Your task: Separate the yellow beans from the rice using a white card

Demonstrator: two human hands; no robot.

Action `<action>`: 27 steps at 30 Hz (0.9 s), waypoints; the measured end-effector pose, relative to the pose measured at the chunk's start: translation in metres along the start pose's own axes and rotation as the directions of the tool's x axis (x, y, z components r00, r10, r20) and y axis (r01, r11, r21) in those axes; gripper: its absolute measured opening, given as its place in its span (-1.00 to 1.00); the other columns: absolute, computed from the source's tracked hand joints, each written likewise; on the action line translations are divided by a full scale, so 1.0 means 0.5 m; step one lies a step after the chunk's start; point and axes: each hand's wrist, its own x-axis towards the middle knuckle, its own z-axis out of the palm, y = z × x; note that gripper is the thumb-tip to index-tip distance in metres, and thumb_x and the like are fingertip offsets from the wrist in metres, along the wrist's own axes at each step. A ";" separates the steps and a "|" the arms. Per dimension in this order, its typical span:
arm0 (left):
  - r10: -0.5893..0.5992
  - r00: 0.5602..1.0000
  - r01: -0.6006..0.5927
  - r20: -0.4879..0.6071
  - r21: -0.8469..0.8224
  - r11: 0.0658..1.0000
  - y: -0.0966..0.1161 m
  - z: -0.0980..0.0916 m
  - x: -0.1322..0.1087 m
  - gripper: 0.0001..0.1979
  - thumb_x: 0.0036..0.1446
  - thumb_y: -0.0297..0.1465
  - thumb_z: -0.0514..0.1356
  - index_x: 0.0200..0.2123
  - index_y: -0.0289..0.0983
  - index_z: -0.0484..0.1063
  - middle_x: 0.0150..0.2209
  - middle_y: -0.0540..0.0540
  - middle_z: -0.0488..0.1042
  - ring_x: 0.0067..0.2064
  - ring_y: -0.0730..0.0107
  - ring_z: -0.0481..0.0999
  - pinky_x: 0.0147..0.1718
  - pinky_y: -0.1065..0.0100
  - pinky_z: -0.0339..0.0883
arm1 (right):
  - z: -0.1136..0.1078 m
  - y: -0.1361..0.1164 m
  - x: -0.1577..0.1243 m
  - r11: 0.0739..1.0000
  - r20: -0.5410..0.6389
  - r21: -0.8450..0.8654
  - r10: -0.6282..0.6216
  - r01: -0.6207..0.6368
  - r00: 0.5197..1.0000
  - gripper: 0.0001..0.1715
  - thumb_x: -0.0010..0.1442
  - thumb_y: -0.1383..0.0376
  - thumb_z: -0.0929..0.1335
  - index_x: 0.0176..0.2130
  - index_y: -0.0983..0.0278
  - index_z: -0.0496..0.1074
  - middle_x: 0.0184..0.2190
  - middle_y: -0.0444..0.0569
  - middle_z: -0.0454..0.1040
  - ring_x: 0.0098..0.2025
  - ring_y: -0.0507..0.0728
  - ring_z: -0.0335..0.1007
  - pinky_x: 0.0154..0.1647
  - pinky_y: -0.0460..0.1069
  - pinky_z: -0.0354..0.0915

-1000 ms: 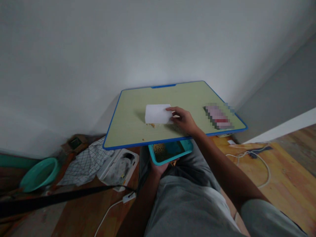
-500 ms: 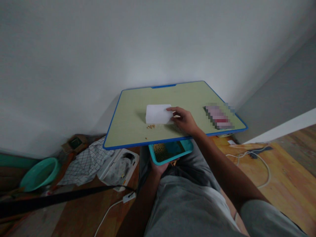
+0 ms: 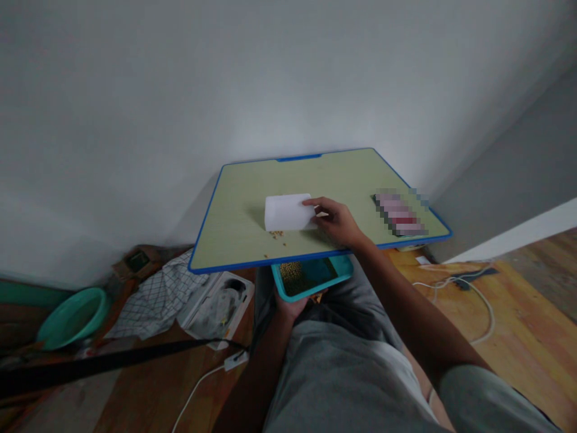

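Observation:
My right hand (image 3: 336,221) pinches the right end of a white rectangular piece with rounded corners (image 3: 288,212), which is tilted up on its long edge over the tabletop. Right at its lower edge lie several small tan beans (image 3: 276,234), partly hidden behind it, and a couple of loose ones sit closer to the front edge. Below that edge, my left hand (image 3: 292,305) grips a teal tray (image 3: 311,294) from underneath; its fingers are mostly hidden. Tan beans (image 3: 291,273) fill the tray's left part, while the table hides its far side.
The light-green table (image 3: 243,186) has a blue rim and stands against the wall. A pixelated phone-like object (image 3: 399,213) lies at its right. On the floor are a green basin (image 3: 74,319), checked cloth (image 3: 153,300), an opened white box (image 3: 220,307) and cables (image 3: 489,313).
The white piece has moved slightly toward the front edge and tilted a little. Some beans have shifted forward with it. The tray and my left hand stay in place.

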 end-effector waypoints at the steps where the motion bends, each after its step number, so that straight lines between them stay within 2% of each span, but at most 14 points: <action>1: 0.000 1.000 0.000 0.003 0.007 1.000 0.000 0.001 0.000 -0.30 0.54 -0.03 -0.14 -0.08 -0.23 0.77 0.45 -0.31 0.44 0.67 -0.28 0.03 0.47 -0.70 -0.28 | 0.000 0.000 0.000 1.000 0.001 0.003 0.004 -0.004 1.000 -0.35 0.14 0.44 0.40 0.20 0.20 0.64 0.11 0.08 0.63 -0.03 0.15 0.53 -0.05 0.06 0.58; 4: -0.002 1.000 0.002 0.009 0.008 1.000 0.000 0.001 0.003 -0.28 0.53 -0.02 -0.14 -0.08 -0.27 0.78 0.47 -0.38 0.40 0.65 -0.42 0.05 0.43 -0.75 -0.27 | -0.001 -0.003 -0.001 1.000 0.007 0.013 0.022 -0.022 1.000 -0.36 0.15 0.44 0.41 0.20 0.18 0.64 0.12 0.09 0.62 -0.01 0.16 0.53 -0.03 0.07 0.57; 7: -0.016 1.000 0.017 0.021 -0.009 1.000 0.003 -0.004 0.008 -0.24 0.52 0.01 -0.16 -0.08 -0.28 0.77 0.42 -0.41 0.45 0.63 -0.47 0.09 0.42 -0.77 -0.30 | -0.001 -0.007 -0.002 1.000 0.022 0.022 0.018 -0.018 1.000 -0.38 0.16 0.43 0.41 0.20 0.19 0.64 0.08 0.09 0.62 -0.02 0.17 0.53 -0.04 0.07 0.57; 13: -0.028 0.998 0.029 0.055 -0.015 0.999 0.006 -0.014 0.011 -0.26 0.54 -0.02 -0.18 -0.04 -0.24 0.77 0.24 -0.35 0.64 0.67 -0.29 0.03 0.46 -0.71 -0.32 | 0.000 -0.011 -0.005 0.999 0.019 0.045 0.010 -0.011 1.000 -0.39 0.16 0.42 0.41 0.18 0.20 0.65 0.08 0.08 0.62 -0.04 0.15 0.51 -0.08 0.05 0.55; 17: -0.014 0.999 0.014 0.052 0.011 1.000 0.002 -0.009 0.008 -0.26 0.54 -0.02 -0.19 -0.08 -0.20 0.78 0.16 -0.31 0.68 0.65 -0.35 0.07 0.41 -0.78 -0.30 | -0.002 -0.013 -0.006 0.998 0.025 0.061 0.028 -0.030 0.999 -0.40 0.14 0.41 0.42 0.16 0.21 0.66 0.06 0.06 0.62 -0.05 0.14 0.50 -0.10 0.03 0.55; 19: -0.012 0.999 0.012 0.041 0.021 1.000 0.002 -0.007 0.007 -0.25 0.54 -0.03 -0.19 -0.10 -0.20 0.78 0.15 -0.33 0.69 0.65 -0.30 0.09 0.43 -0.75 -0.28 | -0.002 -0.015 -0.006 0.997 0.028 0.068 0.037 -0.039 0.999 -0.41 0.14 0.41 0.42 0.15 0.21 0.67 0.04 0.06 0.62 -0.05 0.14 0.50 -0.09 0.03 0.55; 23: -0.014 0.999 0.013 0.039 0.018 1.000 0.004 -0.013 0.011 -0.28 0.55 -0.04 -0.17 -0.09 -0.20 0.78 0.20 -0.36 0.66 0.66 -0.19 0.09 0.47 -0.67 -0.24 | -0.004 -0.020 -0.007 0.997 0.035 0.071 0.036 -0.039 0.999 -0.43 0.14 0.40 0.42 0.14 0.21 0.67 0.05 0.05 0.62 -0.04 0.13 0.51 -0.06 0.04 0.56; 27: -0.014 0.999 0.014 0.047 -0.004 1.000 0.002 -0.023 0.018 -0.28 0.53 -0.01 -0.16 -0.06 -0.19 0.77 0.40 -0.31 0.51 0.65 -0.26 0.09 0.47 -0.68 -0.24 | -0.008 -0.026 -0.014 0.997 -0.030 0.066 0.031 -0.029 0.999 -0.44 0.14 0.36 0.45 0.13 0.18 0.66 0.03 0.04 0.62 -0.06 0.14 0.52 -0.12 0.03 0.57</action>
